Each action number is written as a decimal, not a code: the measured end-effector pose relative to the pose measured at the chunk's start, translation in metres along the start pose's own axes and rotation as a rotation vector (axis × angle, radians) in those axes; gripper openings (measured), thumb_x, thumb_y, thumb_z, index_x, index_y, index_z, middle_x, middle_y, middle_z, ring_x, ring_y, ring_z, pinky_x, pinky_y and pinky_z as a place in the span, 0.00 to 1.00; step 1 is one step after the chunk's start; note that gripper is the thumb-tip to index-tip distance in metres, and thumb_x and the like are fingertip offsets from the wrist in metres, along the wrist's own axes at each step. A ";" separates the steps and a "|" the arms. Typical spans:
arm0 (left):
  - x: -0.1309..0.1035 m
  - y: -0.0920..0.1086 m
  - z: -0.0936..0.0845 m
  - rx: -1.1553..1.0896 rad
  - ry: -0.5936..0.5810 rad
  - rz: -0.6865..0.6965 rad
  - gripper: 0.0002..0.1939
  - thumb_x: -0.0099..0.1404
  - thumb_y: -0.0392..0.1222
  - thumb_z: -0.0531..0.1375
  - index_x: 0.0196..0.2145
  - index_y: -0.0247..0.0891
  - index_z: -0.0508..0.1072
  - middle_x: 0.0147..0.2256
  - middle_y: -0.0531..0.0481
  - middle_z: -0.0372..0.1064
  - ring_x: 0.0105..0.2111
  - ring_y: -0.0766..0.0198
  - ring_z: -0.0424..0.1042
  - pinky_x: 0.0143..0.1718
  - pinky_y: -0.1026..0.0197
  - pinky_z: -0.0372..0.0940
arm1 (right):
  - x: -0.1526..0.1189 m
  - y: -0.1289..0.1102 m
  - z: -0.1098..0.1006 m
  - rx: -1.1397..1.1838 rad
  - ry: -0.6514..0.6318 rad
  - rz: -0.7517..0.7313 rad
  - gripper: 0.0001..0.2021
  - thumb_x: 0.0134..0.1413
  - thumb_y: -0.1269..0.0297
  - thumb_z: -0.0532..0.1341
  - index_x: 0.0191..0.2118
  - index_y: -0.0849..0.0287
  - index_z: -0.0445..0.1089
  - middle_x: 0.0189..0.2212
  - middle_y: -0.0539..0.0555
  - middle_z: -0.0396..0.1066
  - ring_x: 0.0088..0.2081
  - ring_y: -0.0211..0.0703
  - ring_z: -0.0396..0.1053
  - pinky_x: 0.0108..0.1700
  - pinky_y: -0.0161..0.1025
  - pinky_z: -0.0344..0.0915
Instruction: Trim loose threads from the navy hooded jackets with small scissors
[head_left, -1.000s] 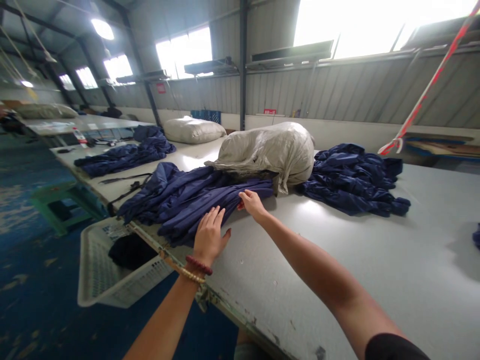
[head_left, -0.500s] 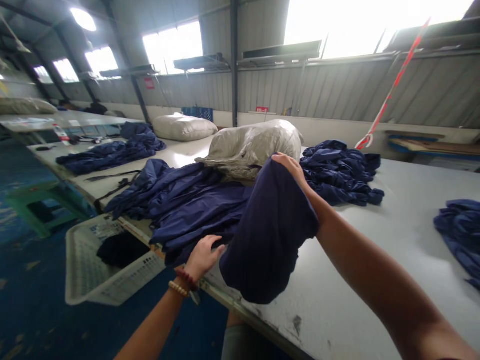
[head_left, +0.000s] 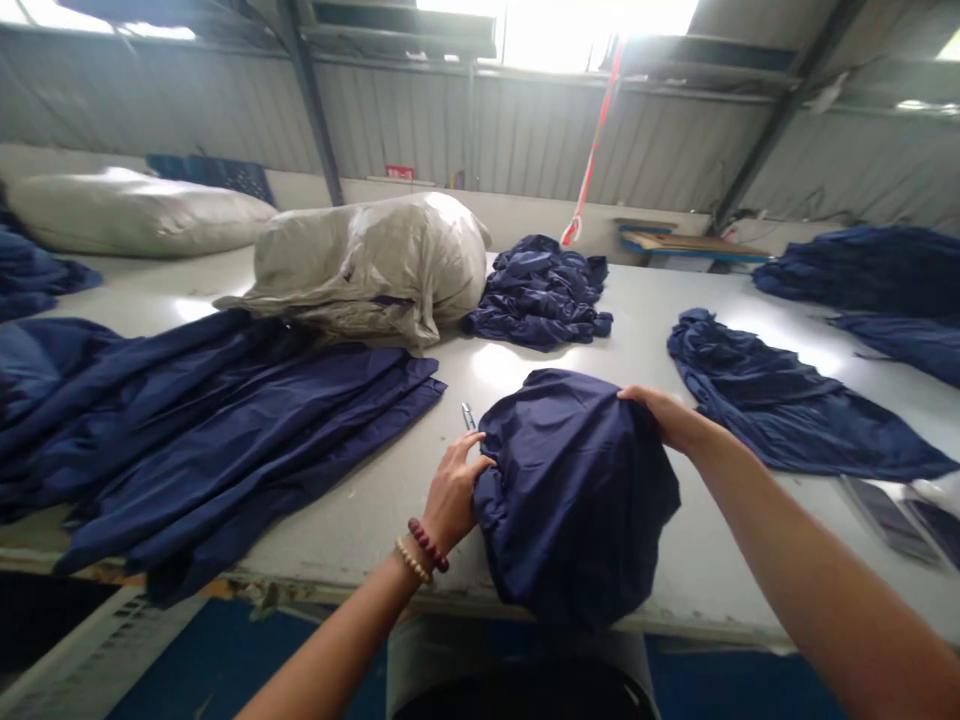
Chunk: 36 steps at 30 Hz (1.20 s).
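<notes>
A navy blue fabric piece (head_left: 577, 490) bulges up in front of me over the table's front edge; its exact kind I cannot make out. At its upper right edge, my right hand (head_left: 667, 415) is closed in a pinch on the cloth. On the left side my left hand (head_left: 454, 485), with two bead bracelets at the wrist, has thumb and fingers closed on a gathered fold of the same piece. Just beyond my left fingertips lies a slim silvery tool (head_left: 469, 415), partly hidden. Stacked navy cloth pieces (head_left: 247, 440) spread over the table to the left.
A large pale sack (head_left: 375, 260) stands behind the stack on the white table (head_left: 637, 320). Navy cloth heaps (head_left: 544, 290) lie at the back and right. A phone-like dark slab (head_left: 892, 515) rests far right. The red-white cord (head_left: 596, 140) hangs down. A white basket (head_left: 112, 640) sits below left.
The view has swung right. The fabric piece, held up by my right hand before, is now lower in front of me. My left hand has left the stack and taken hold of its left side.
</notes>
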<state>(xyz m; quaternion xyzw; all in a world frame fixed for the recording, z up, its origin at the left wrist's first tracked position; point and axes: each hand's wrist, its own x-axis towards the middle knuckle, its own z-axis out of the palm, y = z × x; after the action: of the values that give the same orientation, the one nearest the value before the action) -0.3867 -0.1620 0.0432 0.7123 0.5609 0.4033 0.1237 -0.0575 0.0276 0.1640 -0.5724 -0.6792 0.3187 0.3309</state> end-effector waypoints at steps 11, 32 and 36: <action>0.019 0.037 0.077 0.369 -0.346 0.086 0.18 0.62 0.30 0.57 0.49 0.41 0.75 0.50 0.38 0.74 0.52 0.47 0.72 0.56 0.47 0.68 | -0.174 0.082 0.047 -0.576 -0.014 -0.390 0.49 0.61 0.36 0.61 0.78 0.60 0.50 0.77 0.66 0.48 0.77 0.65 0.45 0.77 0.64 0.40; 0.007 0.004 0.023 0.381 -0.412 0.164 0.49 0.57 0.52 0.75 0.72 0.48 0.62 0.74 0.40 0.54 0.73 0.40 0.54 0.75 0.37 0.47 | -0.158 0.171 -0.007 -0.588 -0.133 -0.601 0.45 0.68 0.49 0.63 0.80 0.55 0.40 0.78 0.65 0.44 0.77 0.61 0.47 0.74 0.61 0.55; -0.006 -0.016 0.018 0.352 -0.440 0.179 0.44 0.63 0.41 0.69 0.73 0.51 0.61 0.76 0.45 0.51 0.75 0.45 0.50 0.76 0.38 0.45 | -0.148 0.194 -0.002 -0.481 -0.178 -0.573 0.32 0.67 0.53 0.63 0.73 0.49 0.60 0.72 0.61 0.60 0.73 0.61 0.57 0.71 0.64 0.59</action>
<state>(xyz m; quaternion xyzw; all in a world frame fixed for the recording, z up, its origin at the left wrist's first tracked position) -0.3857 -0.1565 0.0190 0.8398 0.5169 0.1448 0.0811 0.0726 -0.0916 -0.0051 -0.3909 -0.8930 0.0935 0.2026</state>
